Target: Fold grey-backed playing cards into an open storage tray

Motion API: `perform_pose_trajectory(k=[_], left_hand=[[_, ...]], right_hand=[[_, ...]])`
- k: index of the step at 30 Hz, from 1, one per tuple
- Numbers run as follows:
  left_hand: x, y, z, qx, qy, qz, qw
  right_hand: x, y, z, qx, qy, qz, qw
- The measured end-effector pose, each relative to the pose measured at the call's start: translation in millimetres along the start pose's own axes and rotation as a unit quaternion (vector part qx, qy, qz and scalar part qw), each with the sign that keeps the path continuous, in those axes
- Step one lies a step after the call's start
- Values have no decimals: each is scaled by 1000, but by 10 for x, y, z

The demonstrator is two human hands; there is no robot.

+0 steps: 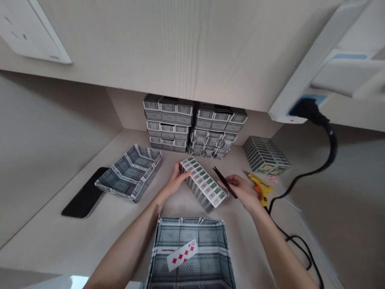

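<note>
A long pack of card boxes (204,182) lies at a slant on the desk, its top showing rows of white and green labels. My left hand (175,179) grips its far left end, with the thumb over the top edge. In my right hand (239,189) is a slim black tool (224,180), its narrow tip pointing up and left, close to the pack's right side; its exact kind is hard to make out. Nearer to me stands an open tray made of playing cards (192,230), holding one loose diamond playing card (182,255).
Another card-made tray (130,172) overlaps a black phone (86,194) at left. Stacked card-made boxes (170,118) stand against the back wall. To the right are a second wrapped pack (264,154), a yellow glue gun (261,186) and a black cable (332,148) from a power strip (319,68).
</note>
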State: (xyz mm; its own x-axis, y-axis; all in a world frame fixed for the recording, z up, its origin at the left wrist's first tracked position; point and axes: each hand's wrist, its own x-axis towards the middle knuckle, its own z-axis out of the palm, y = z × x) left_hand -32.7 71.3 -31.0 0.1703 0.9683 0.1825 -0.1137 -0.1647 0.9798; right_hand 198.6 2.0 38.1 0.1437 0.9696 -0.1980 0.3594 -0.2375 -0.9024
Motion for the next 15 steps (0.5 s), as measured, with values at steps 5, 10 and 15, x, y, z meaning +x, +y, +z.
perform_pose_trajectory(k=[5,10,15], left_hand=[[11,24,16,-10,6,-10,1000],[12,63,81,1,36,-12,999],[49,10,101,-6,41,-17,999]], right_hand=[[-65,390,-14,-9,73,16,997],[-186,582,25,-290,166,-69,940],[-232,578,26,-338,161,-102,922]])
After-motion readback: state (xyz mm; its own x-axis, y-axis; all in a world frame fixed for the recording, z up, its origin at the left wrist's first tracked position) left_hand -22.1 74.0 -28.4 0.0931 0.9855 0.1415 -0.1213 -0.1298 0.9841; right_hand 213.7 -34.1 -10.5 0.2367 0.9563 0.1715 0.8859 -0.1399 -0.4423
